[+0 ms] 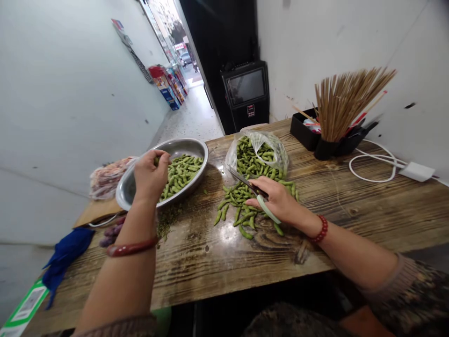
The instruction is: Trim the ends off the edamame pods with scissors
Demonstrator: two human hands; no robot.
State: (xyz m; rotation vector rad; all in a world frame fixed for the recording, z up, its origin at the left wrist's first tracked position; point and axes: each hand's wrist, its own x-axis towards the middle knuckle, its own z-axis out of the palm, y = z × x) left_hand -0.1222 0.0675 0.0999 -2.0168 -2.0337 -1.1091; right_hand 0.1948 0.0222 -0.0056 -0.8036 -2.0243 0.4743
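My left hand (151, 175) is above the metal bowl (205, 157), its fingers curled closed around a green bean pod (156, 161) that is mostly hidden. Many trimmed-looking green pods (184, 171) lie inside that bowl. In my right hand (277, 199) is a pair of scissors (267, 209) with pale green handles, the blades pointing away to the upper left. Beneath the scissors, loose green pods (245, 215) are spread on the wooden table (210, 262). They spill from a clear plastic bag (282, 157) of more pods.
A black holder (324, 150) full of wooden skewers (345, 107) stands at the back right, beside a white cable and adapter (417, 171). Small green scraps (168, 220) lie by the bowl. On the left are a bagged pinkish food (107, 180), purple-red round items (112, 232) and a blue cloth (70, 255).
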